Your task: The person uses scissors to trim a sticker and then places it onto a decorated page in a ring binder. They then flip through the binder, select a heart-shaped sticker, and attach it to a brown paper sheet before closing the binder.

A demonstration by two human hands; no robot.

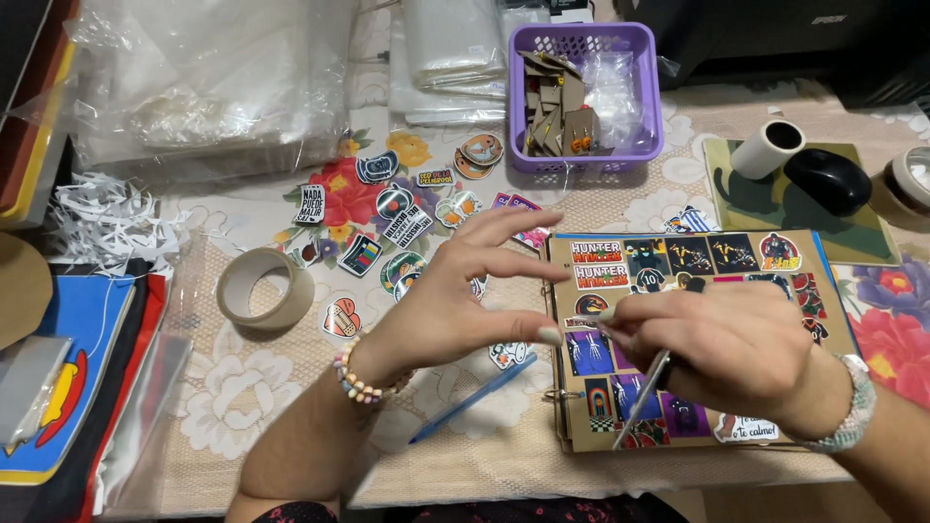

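Brown ring binder page (678, 281) covered in stickers, lying at right on the tabletop (291, 407); lower rows largely hidden under the right hand (736, 344). Right hand closed round a thin metal tool (641, 399), tip meeting the page near a skeleton sticker (588, 351). Left hand (465, 300) spread open, fingers splayed, thumb tip just beside the right fingertips; holding nothing discernible. Blue pen (475, 397) below. Loose stickers (387, 208), tape roll (264, 288) further left. Purple basket (584, 97) behind, contents hard to make out. Black mouse (828, 181) at right.
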